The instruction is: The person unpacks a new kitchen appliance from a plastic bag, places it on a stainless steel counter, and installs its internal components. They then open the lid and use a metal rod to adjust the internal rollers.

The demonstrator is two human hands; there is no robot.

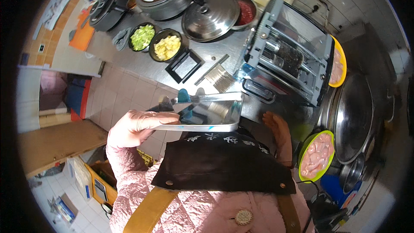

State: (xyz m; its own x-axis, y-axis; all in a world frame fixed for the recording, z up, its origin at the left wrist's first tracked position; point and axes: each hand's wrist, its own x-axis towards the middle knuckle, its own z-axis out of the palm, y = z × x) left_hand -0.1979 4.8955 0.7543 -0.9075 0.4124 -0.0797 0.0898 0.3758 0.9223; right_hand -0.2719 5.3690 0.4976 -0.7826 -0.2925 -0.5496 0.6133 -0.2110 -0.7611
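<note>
Holding tray (pixel 207 127) in left hand (pixel 133 128), gripping by its left end, thumb over near edge, hand closed on it. Tray in front of the apron, just short of comb (pixel 221 77), roughly level, far end unsupported by any hand. With right hand (pixel 276 126) in shade near machine (pixel 286 60), fingers loosely extended, nothing seen in it, apart from tray — cannot tell whether touching counter (pixel 205 48). Judging progress: midway through handling loose parts, probably. Out on counter: comb, plus black frame (pixel 184 66), lying side by side, apart from machine. In machine: rollers (pixel 282 54) exposed, no meat seen on them. Looking done: chopped greens (pixel 142 37) and yellow bits (pixel 167 47), each in a dark bowl; also red stuff (pixel 246 14) in a pan partly under lid (pixel 211 16). Looking left: tray to set down somewhere, comb and frame to deal with, pale meat (pixel 317 156) in green bowl (pixel 302 152) and more in yellow bowl (pixel 343 67) — apparently raw and in large pieces. Cannot tell whether tray belongs to machine, or whether comb and frame do.
</note>
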